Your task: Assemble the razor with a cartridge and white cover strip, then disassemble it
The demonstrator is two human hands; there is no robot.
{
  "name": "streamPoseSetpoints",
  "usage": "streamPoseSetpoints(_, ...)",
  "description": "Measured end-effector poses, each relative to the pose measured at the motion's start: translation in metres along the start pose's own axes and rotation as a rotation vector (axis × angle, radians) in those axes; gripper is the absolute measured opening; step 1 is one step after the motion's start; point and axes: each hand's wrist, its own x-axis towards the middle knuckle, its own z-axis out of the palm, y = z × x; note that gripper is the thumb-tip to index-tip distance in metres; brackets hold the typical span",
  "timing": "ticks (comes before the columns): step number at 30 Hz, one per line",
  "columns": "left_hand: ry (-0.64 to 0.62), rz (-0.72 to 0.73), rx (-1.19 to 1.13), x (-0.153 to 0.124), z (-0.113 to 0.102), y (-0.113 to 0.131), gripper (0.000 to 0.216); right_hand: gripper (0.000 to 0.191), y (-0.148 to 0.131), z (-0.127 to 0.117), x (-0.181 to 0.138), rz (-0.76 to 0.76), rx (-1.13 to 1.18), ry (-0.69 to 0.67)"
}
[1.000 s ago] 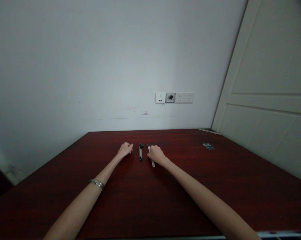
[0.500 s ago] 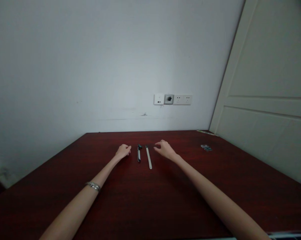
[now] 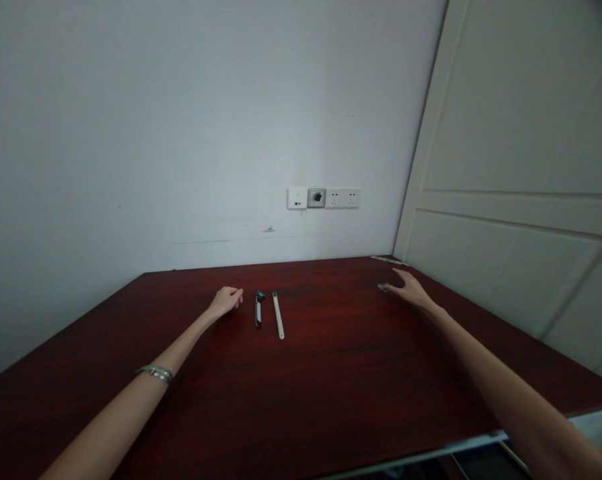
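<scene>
My left hand [image 3: 227,301] rests on the table to the left of a razor [image 3: 258,313], its fingers curled in with nothing seen in them. The razor has a dark head at the far end and a black-and-white handle. Beside it lies a slim white stick [image 3: 279,317] with a dark tip, perhaps a toothbrush. Over at the far right, my right hand [image 3: 408,291] has its thumb and fingers spread around a small clear, shiny packet [image 3: 382,287]. The hand hides most of that packet, and I cannot tell whether they touch.
The dark red tabletop [image 3: 325,373] meets a white wall with a row of sockets [image 3: 323,198]. A pale panelled door [image 3: 515,200] stands along the right side. A thin flat strip [image 3: 388,260] lies in the far right corner. Below the front edge, an open space shows some items.
My right hand has moved from beside the white stick rightward to the clear packet, its fingers spreading wider. The view has turned right. My left hand stays beside the razor.
</scene>
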Motion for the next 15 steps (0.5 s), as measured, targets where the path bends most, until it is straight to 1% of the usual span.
streamPoseSetpoints(3, -0.04, 0.019, -0.004, -0.001, 0.003, 0.004, 0.038, 0.082, 0.017, -0.004, 0.008, 0.014, 0.025, -0.148)
streamPoseSetpoints(7, -0.071, 0.056, 0.027, -0.004, 0.007, 0.011, 0.04, 0.086, 0.023, 0.0, 0.015, 0.068, 0.06, -0.305)
streamPoseSetpoints(10, -0.084, 0.073, 0.031, -0.006, 0.01, 0.014, 0.041, 0.088, 0.026, 0.004, 0.019, 0.095, 0.082, -0.358)
streamPoseSetpoints(15, -0.094, 0.081, 0.029, -0.005, 0.011, 0.015, 0.04, 0.091, 0.031, 0.007, 0.026, 0.113, 0.1, -0.394)
